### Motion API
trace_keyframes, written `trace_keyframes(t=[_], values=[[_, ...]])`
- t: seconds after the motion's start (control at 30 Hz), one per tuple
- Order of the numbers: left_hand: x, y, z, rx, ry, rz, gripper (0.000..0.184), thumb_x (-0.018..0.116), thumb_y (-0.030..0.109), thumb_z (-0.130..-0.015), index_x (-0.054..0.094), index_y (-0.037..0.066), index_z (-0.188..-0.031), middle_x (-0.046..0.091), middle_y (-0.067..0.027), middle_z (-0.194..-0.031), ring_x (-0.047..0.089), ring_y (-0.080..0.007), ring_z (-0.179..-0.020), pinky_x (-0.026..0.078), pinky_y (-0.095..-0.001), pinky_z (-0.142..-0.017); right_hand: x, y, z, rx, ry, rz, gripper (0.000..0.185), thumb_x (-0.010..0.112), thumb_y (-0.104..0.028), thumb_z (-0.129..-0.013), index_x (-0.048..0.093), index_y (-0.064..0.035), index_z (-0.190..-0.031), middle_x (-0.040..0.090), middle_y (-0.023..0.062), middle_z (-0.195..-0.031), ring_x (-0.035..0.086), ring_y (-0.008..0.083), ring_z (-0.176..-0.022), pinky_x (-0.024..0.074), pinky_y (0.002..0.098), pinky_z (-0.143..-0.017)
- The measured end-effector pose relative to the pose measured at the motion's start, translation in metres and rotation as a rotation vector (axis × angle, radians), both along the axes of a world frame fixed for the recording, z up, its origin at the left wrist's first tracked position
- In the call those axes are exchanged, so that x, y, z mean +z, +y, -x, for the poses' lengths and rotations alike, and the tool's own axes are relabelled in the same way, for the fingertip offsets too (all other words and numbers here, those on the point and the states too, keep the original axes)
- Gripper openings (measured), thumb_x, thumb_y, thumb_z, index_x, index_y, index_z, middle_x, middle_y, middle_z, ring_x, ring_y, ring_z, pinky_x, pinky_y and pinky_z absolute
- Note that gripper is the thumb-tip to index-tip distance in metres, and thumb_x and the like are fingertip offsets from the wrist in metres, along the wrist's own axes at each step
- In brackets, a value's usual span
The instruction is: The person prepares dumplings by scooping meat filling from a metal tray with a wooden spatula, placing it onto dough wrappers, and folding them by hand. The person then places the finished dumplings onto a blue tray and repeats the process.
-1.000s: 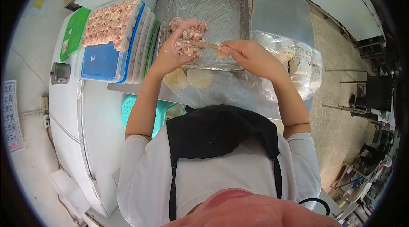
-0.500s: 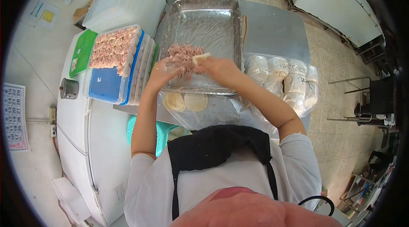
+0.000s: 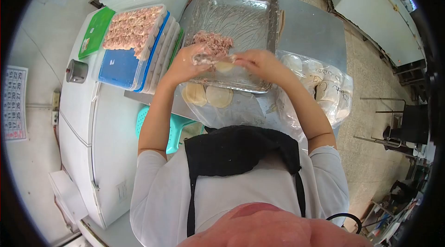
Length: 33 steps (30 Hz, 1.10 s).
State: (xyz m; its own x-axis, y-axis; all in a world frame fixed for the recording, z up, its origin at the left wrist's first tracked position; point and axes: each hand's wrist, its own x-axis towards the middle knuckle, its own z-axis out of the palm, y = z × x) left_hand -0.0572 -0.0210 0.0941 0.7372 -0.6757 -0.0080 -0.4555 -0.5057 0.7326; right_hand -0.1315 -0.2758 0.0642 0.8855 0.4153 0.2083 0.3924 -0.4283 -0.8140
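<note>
My left hand (image 3: 186, 64) is over the near left part of a metal tray (image 3: 273, 24), its fingers curled and smeared with pale meat. What they close on is partly hidden. My right hand (image 3: 259, 64) reaches in from the right with its fingertips pinched at the edge of a pale round dough wrapper (image 3: 225, 66). A thin, meat-smeared strip shows between both hands; I cannot tell whether it is a tool. Just beyond the fingers lies a heap of pink ground meat (image 3: 214, 42). More round wrappers (image 3: 219, 96) rest on plastic in front of the tray.
On the left, stacked plastic boxes (image 3: 157, 57) carry a container of shaped meat pieces (image 3: 132, 29). A green lid (image 3: 96, 32) and metal cup (image 3: 77, 71) stand beside them. Bagged wrapper stacks (image 3: 324, 87) lie right of the tray.
The view has shifted, so the tray sits higher and further right. The hands have drawn slightly apart, and the wrapper now hangs lower between them. My left fingers have pulled back from the meat heap.
</note>
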Motion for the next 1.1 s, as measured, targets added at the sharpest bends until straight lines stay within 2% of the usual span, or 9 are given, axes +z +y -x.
trace_keyframes(t=[0.07, 0.2, 0.27, 0.4, 0.47, 0.57, 0.9, 1.0, 1.1], values=[[-0.054, 0.018, -0.016, 0.158, -0.172, 0.171, 0.026, 0.071, 0.009, -0.073, 0.063, 0.002, -0.096, 0.064, -0.0069, -0.091, 0.058, -0.0143, -0.085, 0.047, -0.0292, -0.075, 0.026, -0.005, 0.005, -0.25, -0.138, 0.391, 0.029, 0.056, -0.032, -0.091, 0.065, -0.0133, -0.112, 0.066, 0.016, -0.097, 0.064, 0.0344, -0.087, 0.0506, 0.0417, -0.077], [-0.011, 0.011, 0.003, 0.157, 0.155, 0.122, 0.032, 0.074, 0.014, -0.073, 0.062, 0.002, -0.1, 0.063, -0.0078, -0.092, 0.057, -0.0145, -0.087, 0.048, -0.0297, -0.074, 0.023, 0.02, 0.019, -0.251, -0.263, 0.365, 0.027, 0.056, -0.032, -0.091, 0.065, -0.0149, -0.11, 0.066, 0.0142, -0.094, 0.064, 0.0332, -0.087, 0.0513, 0.0419, -0.076], [-0.015, 0.014, 0.006, 0.138, -0.182, 0.139, 0.038, 0.077, 0.017, -0.073, 0.06, 0.004, -0.105, 0.062, -0.0083, -0.095, 0.057, -0.0138, -0.088, 0.047, -0.0296, -0.076, 0.01, 0.011, 0.009, -0.276, -0.284, 0.35, 0.029, 0.055, -0.031, -0.092, 0.064, -0.0119, -0.112, 0.066, 0.0151, -0.096, 0.063, 0.0345, -0.088, 0.0509, 0.0416, -0.076], [0.009, 0.024, 0.022, 0.101, 0.125, 0.359, 0.044, 0.079, 0.017, -0.073, 0.058, 0.005, -0.109, 0.062, -0.0077, -0.096, 0.058, -0.0151, -0.088, 0.046, -0.0294, -0.081, 0.058, 0.003, 0.023, -0.283, -0.206, 0.222, 0.031, 0.055, -0.03, -0.092, 0.064, -0.008, -0.112, 0.066, 0.0158, -0.098, 0.063, 0.0352, -0.09, 0.0501, 0.0415, -0.077], [0.026, 0.031, 0.029, 0.002, -0.206, 0.263, 0.038, 0.076, 0.017, -0.074, 0.061, 0.002, -0.105, 0.062, -0.0142, -0.112, 0.059, -0.024, -0.101, 0.046, -0.0336, -0.087, 0.073, 0.015, 0.037, -0.226, -0.118, 0.094, 0.033, 0.055, -0.03, -0.092, 0.063, -0.0047, -0.111, 0.066, 0.0163, -0.101, 0.063, 0.0359, -0.091, 0.0491, 0.0416, -0.078], [0.027, 0.042, 0.019, -0.169, -0.184, 0.339, 0.036, 0.08, 0.016, -0.072, 0.062, 0.001, -0.1, 0.062, -0.0054, -0.094, 0.057, -0.0138, -0.086, 0.047, -0.0292, -0.077, 0.064, 0.053, 0.039, -0.141, -0.209, 0.213, 0.031, 0.056, -0.029, -0.092, 0.065, -0.0046, -0.109, 0.066, 0.0157, -0.101, 0.063, 0.0356, -0.091, 0.0495, 0.0401, -0.078], [0.041, 0.129, -0.018, -0.043, -0.239, 0.177, 0.051, 0.083, 0.033, -0.068, 0.063, 0.002, -0.103, 0.064, -0.0117, -0.095, 0.059, -0.0201, -0.09, 0.047, -0.0326, -0.082, 0.08, 0.139, 0.027, -0.305, -0.392, 0.254, 0.026, 0.059, -0.026, -0.09, 0.065, -0.0074, -0.108, 0.067, 0.0135, -0.1, 0.063, 0.0342, -0.091, 0.0503, 0.0395, -0.075], [0.045, 0.16, -0.029, 0.061, -0.239, 0.139, 0.053, 0.082, 0.035, -0.068, 0.062, 0.003, -0.106, 0.064, -0.0123, -0.101, 0.059, -0.0221, -0.094, 0.046, -0.0334, -0.083, 0.072, 0.163, 0.011, -0.325, -0.298, 0.325, 0.027, 0.06, -0.025, -0.091, 0.065, -0.0056, -0.11, 0.067, 0.0134, -0.101, 0.065, 0.0319, -0.089, 0.0505, 0.0372, -0.074], [0.069, 0.207, -0.038, 0.027, -0.212, 0.208, 0.051, 0.081, 0.032, -0.07, 0.062, 0.004, -0.109, 0.063, -0.0124, -0.102, 0.059, -0.0234, -0.095, 0.046, -0.0341, -0.084, 0.058, 0.166, 0.009, -0.441, -0.31, 0.07, 0.026, 0.06, -0.02, -0.092, 0.063, 0.0014, -0.105, 0.065, 0.007, -0.082, 0.059, 0.0154, -0.071, 0.0457, 0.029, -0.064]])
